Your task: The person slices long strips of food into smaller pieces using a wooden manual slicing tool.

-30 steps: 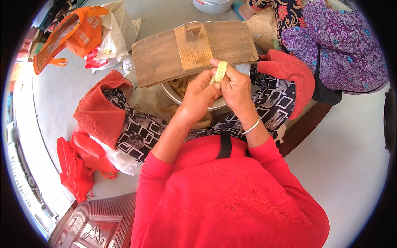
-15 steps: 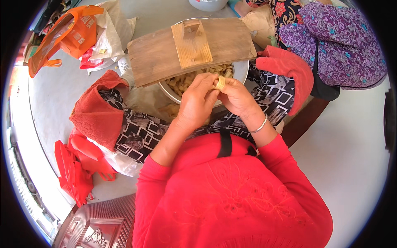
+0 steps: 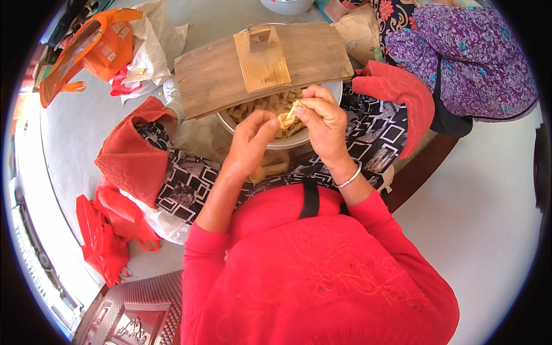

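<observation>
Yellow strip: I see it bent into a small twisted loop, held up above the near side of the bowl, between the two hands. It lies left of the right fingertips and right of the left ones.
Right hand: thumb and forefinger pinch the strip's upper right end, the other fingers curled in behind; a silver bracelet circles the wrist.
Left hand: half curled, its fingertips right by the strip's lower left end; from my view I cannot tell whether they grip it or only brush it.
Bowl: pale and round, below the hands, with cut yellowish pieces heaped inside.
Board: brown and wide, it crosses over the bowl and hides much of it from me. A lighter wooden block sits on top, near its middle.
Lap: I look down past a red top to black-and-white patterned trousers, a red towel over each knee, left and right.
Floor at left: an orange bag leans beside a whitish sack; nearer me, a red bag slumps by the left leg.
Upper right: a second person in purple floral clothing sits close by.
</observation>
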A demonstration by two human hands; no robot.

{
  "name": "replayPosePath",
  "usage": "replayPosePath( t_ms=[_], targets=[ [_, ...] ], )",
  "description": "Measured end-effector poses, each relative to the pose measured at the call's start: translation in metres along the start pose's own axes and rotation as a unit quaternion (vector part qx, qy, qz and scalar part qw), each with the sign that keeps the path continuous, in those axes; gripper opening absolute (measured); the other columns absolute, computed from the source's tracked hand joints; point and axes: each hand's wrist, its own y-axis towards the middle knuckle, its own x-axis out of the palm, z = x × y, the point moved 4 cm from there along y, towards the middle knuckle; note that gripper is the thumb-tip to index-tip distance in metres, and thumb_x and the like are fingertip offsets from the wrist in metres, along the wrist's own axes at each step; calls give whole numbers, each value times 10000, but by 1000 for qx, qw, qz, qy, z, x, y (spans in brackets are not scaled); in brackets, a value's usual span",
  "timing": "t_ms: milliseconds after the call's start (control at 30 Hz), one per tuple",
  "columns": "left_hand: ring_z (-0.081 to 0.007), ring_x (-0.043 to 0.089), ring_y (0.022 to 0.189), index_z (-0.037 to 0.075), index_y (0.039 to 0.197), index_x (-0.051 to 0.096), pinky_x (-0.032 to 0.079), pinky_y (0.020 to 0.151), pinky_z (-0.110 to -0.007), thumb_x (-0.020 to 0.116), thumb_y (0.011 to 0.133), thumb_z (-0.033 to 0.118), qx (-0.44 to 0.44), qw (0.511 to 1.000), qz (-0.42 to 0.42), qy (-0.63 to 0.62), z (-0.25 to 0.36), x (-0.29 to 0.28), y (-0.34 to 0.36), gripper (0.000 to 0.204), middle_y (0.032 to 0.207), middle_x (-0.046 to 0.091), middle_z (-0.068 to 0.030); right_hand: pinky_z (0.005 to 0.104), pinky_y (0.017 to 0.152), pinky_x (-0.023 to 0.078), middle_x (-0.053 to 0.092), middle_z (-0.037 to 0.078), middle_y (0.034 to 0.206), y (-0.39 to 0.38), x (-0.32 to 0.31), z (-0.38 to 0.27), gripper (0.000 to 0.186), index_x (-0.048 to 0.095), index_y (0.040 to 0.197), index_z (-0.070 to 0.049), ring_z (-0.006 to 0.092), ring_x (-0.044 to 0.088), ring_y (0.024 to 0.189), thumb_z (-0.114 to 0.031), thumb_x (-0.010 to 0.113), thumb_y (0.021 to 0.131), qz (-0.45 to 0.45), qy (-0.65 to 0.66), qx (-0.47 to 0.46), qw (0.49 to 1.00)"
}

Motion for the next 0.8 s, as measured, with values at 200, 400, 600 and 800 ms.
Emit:
replayPosePath(
  t_ms=[200, 400, 600, 800],
  targets=[
    [-218, 578, 671, 38, 938, 589, 444, 586, -291, 603, 868, -4, 269, 875, 76, 395, 34, -14, -22, 83, 786, 588, -90, 244, 787, 481, 580, 78, 1119, -6, -2, 4, 195, 644, 1028, 30, 121, 567, 951, -51, 683, 855, -90, 25, 57, 994],
    [-316, 594, 707, 35, 922, 587, 478, 621, -337, 640, 840, 7, 315, 840, 46, 439, 54, 2, -17, 102, 813, 594, -129, 220, 697, 495, 644, 42, 888, 1, -11, -3, 297, 583, 1187, 28, 87, 586, 760, -63, 622, 906, -211, 71, 294, 930],
    [-252, 584, 690, 22, 915, 588, 467, 628, -312, 639, 854, 20, 256, 898, 53, 354, 42, -8, -8, 80, 795, 585, -107, 287, 770, 506, 643, 94, 1042, 11, -25, -9, 354, 585, 1211, -18, 137, 601, 868, -151, 655, 891, -218, -39, 197, 955],
    [-84, 509, 689, 12, 908, 592, 420, 615, -231, 603, 906, 39, 148, 968, -3, 203, 34, 0, 10, 30, 783, 585, 1, 344, 713, 492, 645, 119, 914, 52, -3, -35, 294, 620, 1050, -20, 236, 627, 815, -225, 670, 845, -403, -264, 9, 876]
  ],
)
